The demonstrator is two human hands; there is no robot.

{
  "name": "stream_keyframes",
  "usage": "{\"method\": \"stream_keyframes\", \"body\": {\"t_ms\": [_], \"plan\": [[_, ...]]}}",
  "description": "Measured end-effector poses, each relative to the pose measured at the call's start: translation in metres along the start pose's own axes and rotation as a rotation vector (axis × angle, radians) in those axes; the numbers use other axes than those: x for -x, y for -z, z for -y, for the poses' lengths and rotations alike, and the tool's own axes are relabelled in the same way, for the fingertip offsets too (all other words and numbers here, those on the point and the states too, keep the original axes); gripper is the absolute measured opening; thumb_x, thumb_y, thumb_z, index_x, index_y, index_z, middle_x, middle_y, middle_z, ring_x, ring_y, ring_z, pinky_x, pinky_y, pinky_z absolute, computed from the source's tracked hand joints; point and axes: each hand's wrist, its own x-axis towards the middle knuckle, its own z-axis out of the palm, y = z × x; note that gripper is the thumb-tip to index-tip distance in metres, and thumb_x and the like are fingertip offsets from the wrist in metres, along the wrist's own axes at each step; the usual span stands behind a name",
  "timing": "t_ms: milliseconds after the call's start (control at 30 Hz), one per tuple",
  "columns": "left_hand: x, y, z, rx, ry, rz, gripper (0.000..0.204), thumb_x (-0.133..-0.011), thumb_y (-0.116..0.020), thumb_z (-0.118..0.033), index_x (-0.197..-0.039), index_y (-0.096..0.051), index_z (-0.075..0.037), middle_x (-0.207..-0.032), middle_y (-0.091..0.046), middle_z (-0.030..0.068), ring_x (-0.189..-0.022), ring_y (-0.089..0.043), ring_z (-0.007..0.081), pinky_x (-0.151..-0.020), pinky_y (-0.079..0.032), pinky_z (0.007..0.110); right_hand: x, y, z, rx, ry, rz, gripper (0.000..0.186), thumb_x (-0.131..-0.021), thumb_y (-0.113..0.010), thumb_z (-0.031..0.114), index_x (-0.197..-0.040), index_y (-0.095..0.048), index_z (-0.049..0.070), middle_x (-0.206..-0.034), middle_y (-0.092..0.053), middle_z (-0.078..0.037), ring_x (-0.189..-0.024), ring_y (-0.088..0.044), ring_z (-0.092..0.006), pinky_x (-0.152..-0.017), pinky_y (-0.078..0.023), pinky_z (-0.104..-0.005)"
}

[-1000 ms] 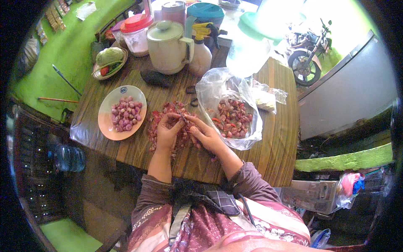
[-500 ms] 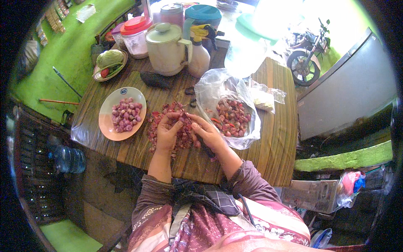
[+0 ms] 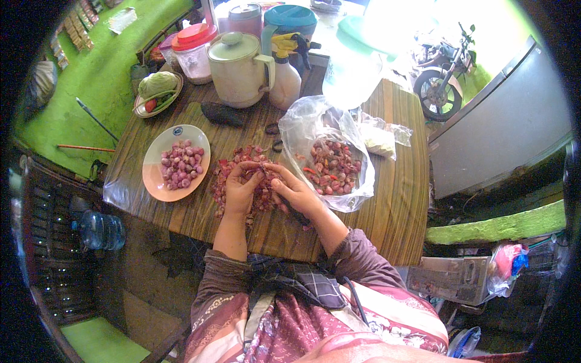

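Observation:
My left hand point(image 3: 241, 183) and my right hand point(image 3: 295, 192) meet over a heap of reddish shallot skins point(image 3: 223, 175) on the wooden table. Their fingertips pinch a small purple-red shallot point(image 3: 261, 172) between them, mostly hidden by the fingers. A narrow dark thing point(image 3: 298, 214) shows beneath my right hand; I cannot make out what it is. On the left, a two-toned plate point(image 3: 158, 190) carries peeled shallots point(image 3: 181, 164). To the right lies an open clear plastic bag point(image 3: 295, 136) with unpeeled shallots point(image 3: 336, 163) and a few red chillies.
Behind stand a cream jug point(image 3: 233, 72), a spray bottle point(image 3: 284, 85), a red-lidded tub point(image 3: 193, 57) and a teal-lidded container point(image 3: 290, 21). A bowl of vegetables point(image 3: 158, 97) sits at the far left, a small clear packet point(image 3: 380, 142) right of the bag. The table's edge point(image 3: 181, 236) is near me.
Both hands stay over the skins, with the fingertips drawn slightly closer together around the shallot. The plate and the bag have not moved on the table; the view has shifted slightly.

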Motion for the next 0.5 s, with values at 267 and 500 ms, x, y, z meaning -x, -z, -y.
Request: {"method": "stream_keyframes", "body": {"t_ms": [267,500], "plan": [[-0.0004,-0.0027,0.0007,0.043,-0.085,0.031,0.023,-0.077,-0.058,0.006,-0.099,-0.055,0.000,-0.106,-0.058,0.0097,-0.097,-0.056,0.0179,-0.087,-0.045,0.031,-0.0072,-0.0010,-0.0090,-0.086,0.011,-0.100,0.042,-0.092,-0.046,0.026,-0.130,-0.038,0.010,-0.066,-0.047,0.001,-0.049,-0.043,-0.0057,-0.043,-0.036,-0.0175],[-0.0017,0.0032,0.0013,0.236,0.013,0.098,0.030,-0.081,-0.056,0.001,-0.110,-0.053,0.000,-0.110,-0.057,0.0099,-0.103,-0.054,0.0175,-0.093,-0.041,0.032,-0.0069,0.0013,-0.0016,-0.154,0.058,-0.090,0.043,-0.092,-0.047,0.024,-0.131,-0.037,0.009,-0.066,-0.051,-0.002,-0.049,-0.047,-0.0069,-0.045,-0.039,-0.0193]]}}
